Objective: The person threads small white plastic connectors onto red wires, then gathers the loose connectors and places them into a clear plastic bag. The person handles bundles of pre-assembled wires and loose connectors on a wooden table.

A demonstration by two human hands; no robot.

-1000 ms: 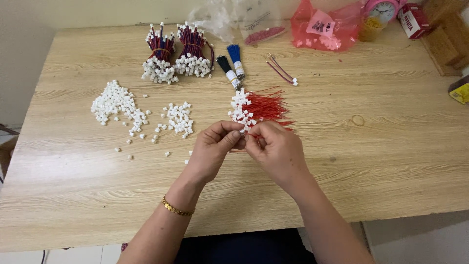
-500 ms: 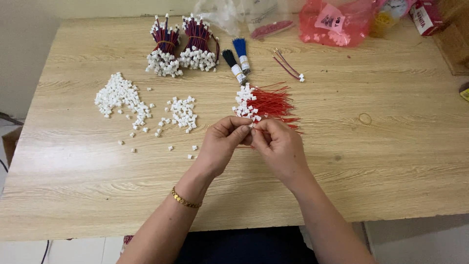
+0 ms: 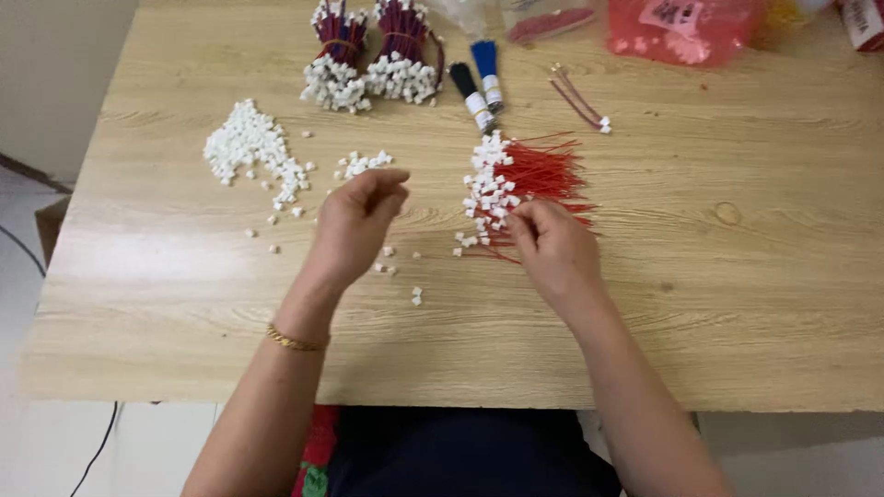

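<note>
My left hand (image 3: 354, 225) hovers over the wooden table (image 3: 737, 304) with its fingers loosely curled and nothing visible in them. It is just below a small heap of white plastic connectors (image 3: 364, 164). My right hand (image 3: 552, 247) rests at the lower edge of a bundle of thin red wires (image 3: 539, 175) that have white connectors on their left ends. Its fingertips pinch at one of those wires. A few loose white connectors (image 3: 416, 294) lie between my hands.
A larger pile of white connectors (image 3: 249, 152) lies at the left. Two tied bundles of dark red wires (image 3: 368, 55) stand at the back, with a black tassel and a blue tassel (image 3: 479, 78) beside them. A red plastic bag (image 3: 681, 28) is at the back right.
My hands were together in front of the red wires. They have parted: the left moved left toward the small connector heap, and the right moved to the red wire bundle.
</note>
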